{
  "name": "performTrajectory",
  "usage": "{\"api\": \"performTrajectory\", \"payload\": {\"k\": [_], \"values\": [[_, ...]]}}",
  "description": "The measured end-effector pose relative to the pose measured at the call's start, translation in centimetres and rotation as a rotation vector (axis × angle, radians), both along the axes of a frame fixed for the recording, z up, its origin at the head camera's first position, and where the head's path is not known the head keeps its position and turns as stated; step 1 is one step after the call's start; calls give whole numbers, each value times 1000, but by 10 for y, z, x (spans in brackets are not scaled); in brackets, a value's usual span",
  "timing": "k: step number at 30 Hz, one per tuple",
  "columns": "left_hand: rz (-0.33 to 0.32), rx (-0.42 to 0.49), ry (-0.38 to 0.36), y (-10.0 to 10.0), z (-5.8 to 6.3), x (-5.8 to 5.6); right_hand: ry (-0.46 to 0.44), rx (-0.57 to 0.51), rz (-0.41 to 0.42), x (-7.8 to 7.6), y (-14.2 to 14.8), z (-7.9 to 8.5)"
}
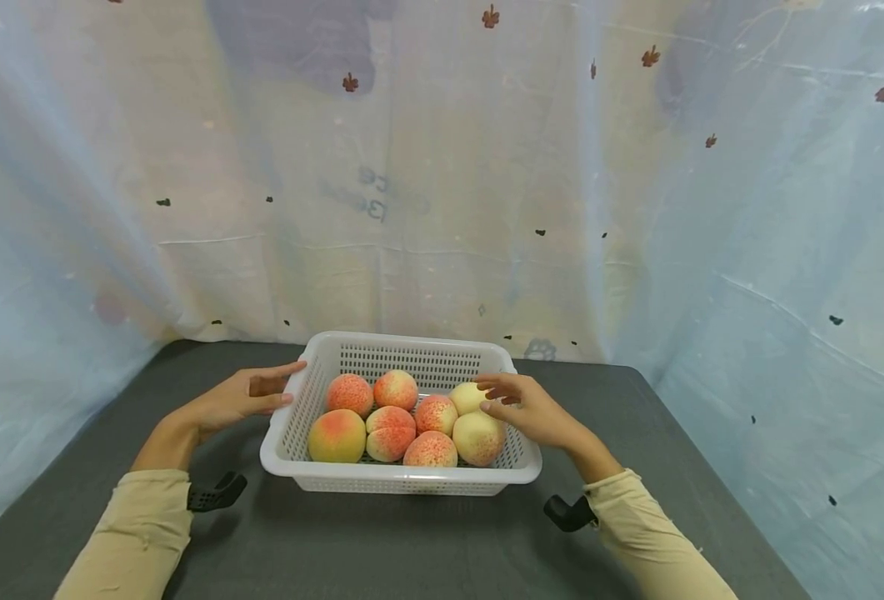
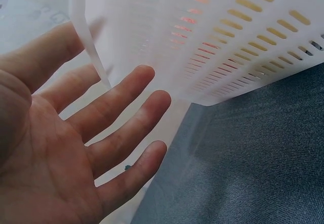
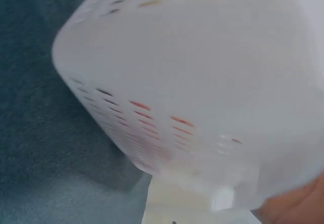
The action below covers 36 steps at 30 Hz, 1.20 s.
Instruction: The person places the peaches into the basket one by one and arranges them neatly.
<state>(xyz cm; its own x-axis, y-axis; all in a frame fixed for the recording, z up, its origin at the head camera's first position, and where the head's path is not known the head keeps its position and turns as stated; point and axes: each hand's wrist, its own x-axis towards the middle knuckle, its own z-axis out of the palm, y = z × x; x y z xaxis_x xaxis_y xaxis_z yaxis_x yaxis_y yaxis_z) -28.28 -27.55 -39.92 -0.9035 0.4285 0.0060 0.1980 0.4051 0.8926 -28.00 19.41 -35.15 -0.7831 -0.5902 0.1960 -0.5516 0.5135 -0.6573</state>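
A white plastic basket [image 1: 404, 472] with slotted walls stands on the dark tabletop and holds several peaches, among them a yellow-orange one [image 1: 337, 436], a red cleft one [image 1: 391, 433] and a pale one [image 1: 479, 438]. At the basket's left rim is my left hand [image 1: 239, 396], its thumb and index fingertips at the edge. The left wrist view shows that hand's [image 2: 66, 138] other fingers loosely extended beside the outer wall. My right hand [image 1: 535, 408] hovers over the right rim with relaxed fingers. Only a sliver of it [image 3: 296, 206] appears in the right wrist view.
The dark tabletop [image 1: 382, 550] extends around the basket. A pale patterned plastic sheet [image 1: 442, 167] hangs behind and along both sides. Black devices are worn at the left wrist [image 1: 217, 493] and right wrist [image 1: 567, 513].
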Motion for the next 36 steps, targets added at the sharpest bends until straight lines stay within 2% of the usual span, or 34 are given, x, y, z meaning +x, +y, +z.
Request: {"api": "performTrajectory", "payload": {"k": [15, 19, 24, 28, 32, 36], "values": [[23, -29, -13, -4, -2, -1, -17, -302, -74, -2, 24, -9], [26, -39, -13, -5, -2, 0, -12, -338, -113, -4, 28, -7], [32, -42, 13, -5, 2, 1, 2, -332, -149, -7, 32, -6], [69, -74, 53, -5, 6, 1, 43, -313, -185, -9, 36, -5], [134, -122, 118, -7, 7, 1, 114, -260, -243, -11, 42, -6], [208, -181, 201, -8, 5, 1, 176, -152, -332, -12, 48, -10]]}}
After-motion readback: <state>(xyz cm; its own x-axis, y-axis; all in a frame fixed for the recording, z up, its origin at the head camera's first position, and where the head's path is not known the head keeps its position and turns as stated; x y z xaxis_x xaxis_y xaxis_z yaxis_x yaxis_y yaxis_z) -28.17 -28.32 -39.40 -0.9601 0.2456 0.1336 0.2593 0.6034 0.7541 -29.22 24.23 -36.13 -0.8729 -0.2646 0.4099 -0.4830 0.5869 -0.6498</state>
